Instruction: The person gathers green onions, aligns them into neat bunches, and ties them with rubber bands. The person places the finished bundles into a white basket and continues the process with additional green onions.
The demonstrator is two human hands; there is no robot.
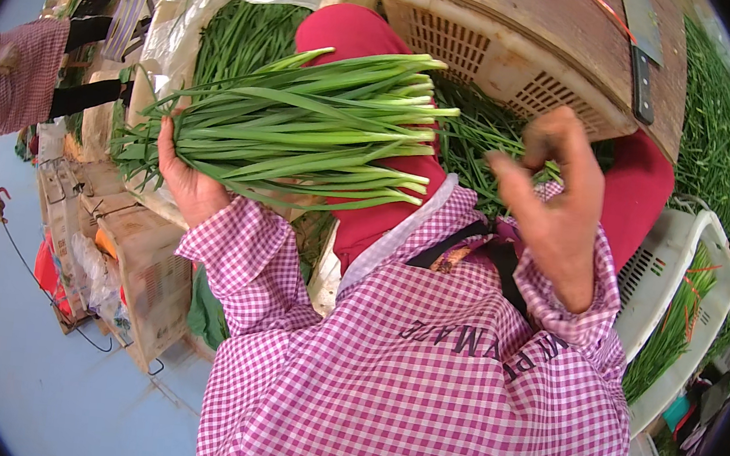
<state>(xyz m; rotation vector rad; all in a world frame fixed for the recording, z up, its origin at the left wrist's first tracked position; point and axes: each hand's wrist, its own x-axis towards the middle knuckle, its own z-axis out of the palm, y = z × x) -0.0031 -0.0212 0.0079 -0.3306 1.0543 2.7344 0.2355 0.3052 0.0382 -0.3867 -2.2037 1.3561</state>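
My left hand (189, 183) grips a broad bunch of garlic chives (309, 128) by its leafy end. The pale cut stem ends point right, over my knee in red trousers (349, 29). My right hand (558, 195) is raised at the right, slightly blurred, with the thumb and bent fingers apart. A gap between them shows green and checked cloth behind, and I see nothing clearly held there. Below that hand, loose chives (474, 139) lie across my lap, in front of a slotted plastic crate (508, 76).
A kitchen knife (640, 83) lies on the wooden board (495, 5), its handle near the edge. At right stands a white basket (724, 266) of chives with orange ties. More chives (716, 125) are heaped beyond. Another person (17, 78) at left holds a long hooked rod (33, 270) near crates (133, 270).
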